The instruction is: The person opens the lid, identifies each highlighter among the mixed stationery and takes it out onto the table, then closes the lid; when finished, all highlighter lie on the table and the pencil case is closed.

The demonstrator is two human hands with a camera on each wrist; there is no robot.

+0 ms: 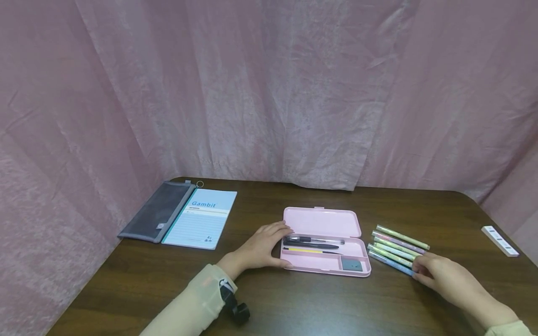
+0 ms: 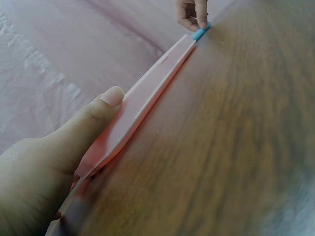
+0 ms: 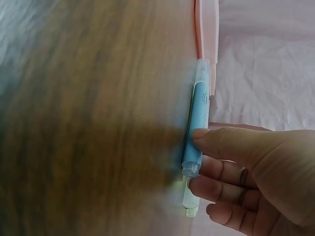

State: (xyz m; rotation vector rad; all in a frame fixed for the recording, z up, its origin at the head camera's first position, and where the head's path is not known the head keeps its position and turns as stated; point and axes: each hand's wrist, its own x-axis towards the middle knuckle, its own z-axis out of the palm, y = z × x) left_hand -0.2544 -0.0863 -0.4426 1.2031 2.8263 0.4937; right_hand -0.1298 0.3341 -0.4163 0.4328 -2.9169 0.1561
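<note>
A pink pencil case [image 1: 322, 222] lies with its lid raised back on the table. My left hand [image 1: 259, 246] grips its left end, thumb [image 2: 96, 115] along the front side and fingers by the hinge. Inside are a clear-barrelled pen [image 1: 308, 239], a dark pen [image 1: 315, 244], a yellow pencil [image 1: 301, 250] and a grey eraser [image 1: 351, 264]. Right of the case, several pastel highlighters [image 1: 402, 236] lie in a slanted row. My right hand [image 1: 447, 279] pinches the nearest, a blue highlighter [image 3: 198, 110], by its right end; the index fingertip is hidden behind it.
A light blue notebook [image 1: 199, 224] lies at the left, beside a grey mesh zip pouch [image 1: 157, 210]. Near the right edge of the brown table [image 1: 302, 303] is a small white strip-like box [image 1: 499, 241]. A pink curtain [image 1: 273, 93] hangs behind the table.
</note>
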